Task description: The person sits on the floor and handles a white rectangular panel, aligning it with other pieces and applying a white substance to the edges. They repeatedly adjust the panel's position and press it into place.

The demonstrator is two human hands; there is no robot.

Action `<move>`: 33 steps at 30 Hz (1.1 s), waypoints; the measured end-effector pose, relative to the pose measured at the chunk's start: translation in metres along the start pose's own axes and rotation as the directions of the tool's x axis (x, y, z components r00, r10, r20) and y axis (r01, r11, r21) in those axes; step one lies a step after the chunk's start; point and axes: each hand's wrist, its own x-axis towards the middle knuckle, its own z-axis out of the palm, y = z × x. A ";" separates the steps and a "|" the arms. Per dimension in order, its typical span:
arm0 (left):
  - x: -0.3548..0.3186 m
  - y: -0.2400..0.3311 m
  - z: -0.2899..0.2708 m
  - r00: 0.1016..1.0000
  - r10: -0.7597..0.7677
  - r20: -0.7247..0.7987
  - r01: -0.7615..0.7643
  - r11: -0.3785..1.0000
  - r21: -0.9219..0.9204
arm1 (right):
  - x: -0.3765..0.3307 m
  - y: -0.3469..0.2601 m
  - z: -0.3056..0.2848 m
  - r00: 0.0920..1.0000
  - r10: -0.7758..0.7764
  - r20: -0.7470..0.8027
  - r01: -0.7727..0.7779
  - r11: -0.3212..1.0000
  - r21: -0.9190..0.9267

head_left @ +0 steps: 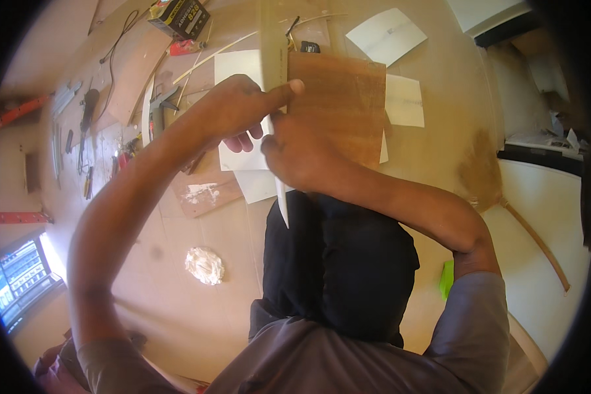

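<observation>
My left hand presses a long pale straightedge down with its index finger stretched across it, at the left edge of a brown wooden board. My right hand sits just below, fingers curled against the straightedge's lower part; whether it grips a small tool is hidden. White paper sheets lie under and around the board on the tan worktable.
More white sheets lie at the back and right. A crumpled white wad rests on the near table. A dark box, cables, a thin wooden panel and hand tools crowd the back left. My dark-clothed lap fills the centre.
</observation>
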 end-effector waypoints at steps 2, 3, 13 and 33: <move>0.002 0.009 0.002 1.000 -0.003 0.008 0.003 0.997 0.078 | -0.003 0.002 0.001 0.996 -0.085 0.028 0.085 0.996 -0.017; 0.008 0.012 -0.004 0.997 -0.065 0.038 0.063 0.996 0.056 | -0.003 0.005 0.003 0.994 -0.111 0.014 0.111 0.994 -0.009; -0.005 -0.008 -0.005 0.998 -0.042 0.041 0.033 0.982 0.188 | 0.163 0.189 -0.021 0.951 -0.159 -0.265 0.060 0.937 -0.345; -0.017 -0.053 -0.035 0.986 -0.145 -0.080 0.143 0.989 -0.025 | 0.241 0.227 0.030 0.924 -0.022 -0.382 -0.225 0.776 -0.589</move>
